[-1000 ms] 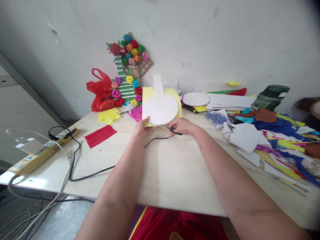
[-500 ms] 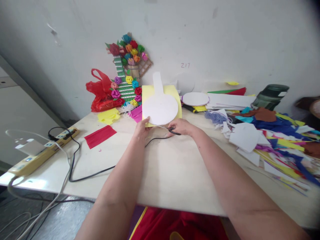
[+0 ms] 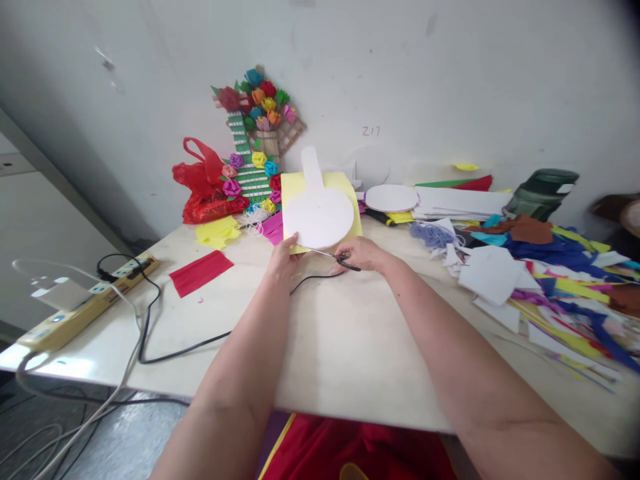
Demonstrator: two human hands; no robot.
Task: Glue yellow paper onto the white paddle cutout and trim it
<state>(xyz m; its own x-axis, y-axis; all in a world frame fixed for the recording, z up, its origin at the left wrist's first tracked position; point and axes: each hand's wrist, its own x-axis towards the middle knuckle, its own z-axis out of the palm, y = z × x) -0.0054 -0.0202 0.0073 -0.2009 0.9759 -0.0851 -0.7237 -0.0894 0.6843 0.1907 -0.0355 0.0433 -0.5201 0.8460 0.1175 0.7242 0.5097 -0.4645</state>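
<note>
A white paddle-shaped cutout (image 3: 320, 217), round with a narrow handle, lies against a yellow paper sheet (image 3: 292, 181). My left hand (image 3: 285, 257) pinches both at their lower left corner, thumb on top of the white piece. In my right hand (image 3: 363, 253) are black-handled scissors (image 3: 349, 263), their blades pointing left along the lower edge of the yellow sheet. How far the blades are apart is too small to tell. A black cable (image 3: 315, 277) passes on the table just below both hands.
Colored paper and fabric scraps (image 3: 560, 287) cover the right side, with a dark green bottle (image 3: 543, 193) behind. A red paper piece (image 3: 201, 273) and a yellow power strip (image 3: 90, 303) lie left. Paper-flower decorations (image 3: 255, 147) and a red plastic bag (image 3: 200, 183) stand against the wall.
The white cutout and yellow sheet have shifted slightly left, the handle tipping a little further that way. Both hands keep nearly the same place and hold.
</note>
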